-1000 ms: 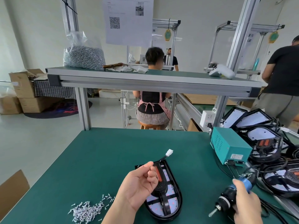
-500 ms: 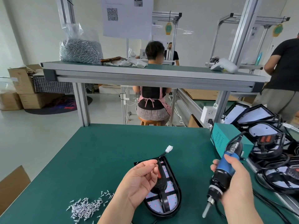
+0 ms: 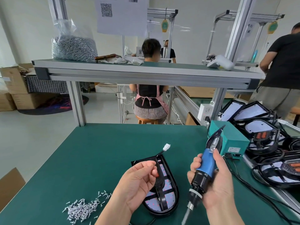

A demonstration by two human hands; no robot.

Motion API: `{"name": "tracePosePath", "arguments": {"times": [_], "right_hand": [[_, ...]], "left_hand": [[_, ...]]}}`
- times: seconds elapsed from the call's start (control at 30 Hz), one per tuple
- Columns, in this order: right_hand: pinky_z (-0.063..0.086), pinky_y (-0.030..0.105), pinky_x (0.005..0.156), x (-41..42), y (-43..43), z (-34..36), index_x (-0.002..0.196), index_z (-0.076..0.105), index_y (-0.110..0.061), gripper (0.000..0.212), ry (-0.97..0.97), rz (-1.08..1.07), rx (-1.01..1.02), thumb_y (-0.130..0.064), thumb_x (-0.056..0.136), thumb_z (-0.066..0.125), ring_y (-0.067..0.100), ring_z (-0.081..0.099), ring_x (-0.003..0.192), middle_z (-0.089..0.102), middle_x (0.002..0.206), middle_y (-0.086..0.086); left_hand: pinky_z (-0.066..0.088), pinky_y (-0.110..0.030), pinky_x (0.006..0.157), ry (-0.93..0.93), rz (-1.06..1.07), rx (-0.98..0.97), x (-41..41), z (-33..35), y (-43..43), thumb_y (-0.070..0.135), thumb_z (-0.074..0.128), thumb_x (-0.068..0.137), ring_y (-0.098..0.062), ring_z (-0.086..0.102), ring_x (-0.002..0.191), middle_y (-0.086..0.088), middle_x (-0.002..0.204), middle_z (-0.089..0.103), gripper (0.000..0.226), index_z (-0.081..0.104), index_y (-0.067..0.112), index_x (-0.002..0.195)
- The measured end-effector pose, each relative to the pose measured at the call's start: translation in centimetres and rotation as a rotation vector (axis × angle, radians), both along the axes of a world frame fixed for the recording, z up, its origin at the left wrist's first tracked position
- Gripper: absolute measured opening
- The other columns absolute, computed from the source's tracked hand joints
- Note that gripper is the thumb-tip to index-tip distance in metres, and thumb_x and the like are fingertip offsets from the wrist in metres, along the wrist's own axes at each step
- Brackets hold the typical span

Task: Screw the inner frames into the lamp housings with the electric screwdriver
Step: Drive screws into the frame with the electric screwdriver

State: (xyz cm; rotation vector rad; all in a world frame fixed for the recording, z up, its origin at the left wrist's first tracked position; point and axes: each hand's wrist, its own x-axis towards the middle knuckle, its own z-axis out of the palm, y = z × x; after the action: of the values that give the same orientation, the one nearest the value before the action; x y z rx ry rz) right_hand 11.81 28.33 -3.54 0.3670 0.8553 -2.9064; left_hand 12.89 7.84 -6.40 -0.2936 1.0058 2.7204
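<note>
A black lamp housing (image 3: 170, 206) lies on the green table, its black inner frame (image 3: 161, 198) over the white LED board. A white connector (image 3: 166, 146) on a short wire sticks out past its far end. My left hand (image 3: 138, 181) hovers over the housing's left side, thumb and fingertips pinched together on a small screw that barely shows. My right hand (image 3: 217, 184) grips the blue-and-black electric screwdriver (image 3: 206, 166) upright to the right of the housing, with its bit pointing down and clear of the lamp.
A pile of loose screws (image 3: 82, 208) lies at the front left. A teal power box (image 3: 230, 140) and stacked lamp housings (image 3: 266, 143) with cables fill the right side. A shelf (image 3: 146, 70) above holds a bag of screws (image 3: 73, 46). People work behind.
My right hand has lifted the screwdriver from low at the right edge and brought it upright, close to the housing. The left hand has stayed over the housing, fingers pinched.
</note>
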Motion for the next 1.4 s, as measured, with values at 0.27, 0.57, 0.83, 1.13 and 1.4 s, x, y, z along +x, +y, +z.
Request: {"name": "tracePosePath", "arguments": {"times": [0.27, 0.57, 0.83, 1.13, 1.4], "right_hand": [[0.049, 0.054, 0.095, -0.2, -0.8, -0.1, 0.131, 0.060, -0.010, 0.050, 0.122, 0.052, -0.346, -0.030, 0.086, 0.070, 0.024, 0.060, 0.080, 0.060, 0.088, 0.010], [0.061, 0.027, 0.065, -0.2, -2.1, 1.3, 0.115, 0.073, -0.005, 0.045, 0.244, -0.086, -0.188, -0.015, 0.072, 0.080, 0.018, 0.072, 0.075, 0.068, 0.084, 0.009], [0.054, 0.031, 0.071, -0.6, -2.7, 3.9, 0.113, 0.067, -0.013, 0.035, 0.323, -0.157, -0.126, -0.020, 0.079, 0.074, 0.017, 0.056, 0.065, 0.056, 0.077, 0.004], [0.059, 0.029, 0.068, -0.3, -3.7, 3.7, 0.105, 0.058, -0.010, 0.036, 0.355, -0.317, -0.041, -0.022, 0.077, 0.077, 0.015, 0.064, 0.062, 0.061, 0.073, 0.005], [0.052, 0.026, 0.056, -1.7, -3.3, 3.8, 0.101, 0.057, -0.016, 0.015, 0.371, -0.497, 0.094, -0.010, 0.092, 0.069, 0.013, 0.052, 0.056, 0.053, 0.067, -0.002]], "left_hand": [[0.056, -0.021, 0.054, 0.014, -0.013, -0.025, 0.4, 0.1, -0.3, -0.011, 0.065, 0.078, -0.019, 0.065, 0.062, -0.020, 0.083, 0.067, 0.014, 0.069, -0.007, 0.091], [0.054, -0.020, 0.050, 0.027, -0.029, -0.137, 1.0, 0.8, -0.1, -0.006, 0.067, 0.077, -0.015, 0.063, 0.057, -0.015, 0.074, 0.065, 0.010, 0.076, -0.001, 0.077], [0.051, -0.020, 0.045, 0.037, -0.055, -0.166, 1.7, 0.9, 0.4, -0.004, 0.067, 0.076, -0.016, 0.060, 0.056, -0.018, 0.076, 0.064, 0.006, 0.071, -0.004, 0.080], [0.051, -0.019, 0.044, 0.027, -0.077, -0.173, 1.6, 1.0, 1.2, -0.003, 0.068, 0.076, -0.016, 0.060, 0.054, -0.018, 0.075, 0.064, 0.005, 0.073, -0.004, 0.076], [0.052, -0.022, 0.046, 0.023, -0.137, -0.130, 1.7, 0.9, 2.0, -0.005, 0.067, 0.075, -0.018, 0.062, 0.055, -0.021, 0.076, 0.065, 0.007, 0.071, -0.006, 0.081]]}}
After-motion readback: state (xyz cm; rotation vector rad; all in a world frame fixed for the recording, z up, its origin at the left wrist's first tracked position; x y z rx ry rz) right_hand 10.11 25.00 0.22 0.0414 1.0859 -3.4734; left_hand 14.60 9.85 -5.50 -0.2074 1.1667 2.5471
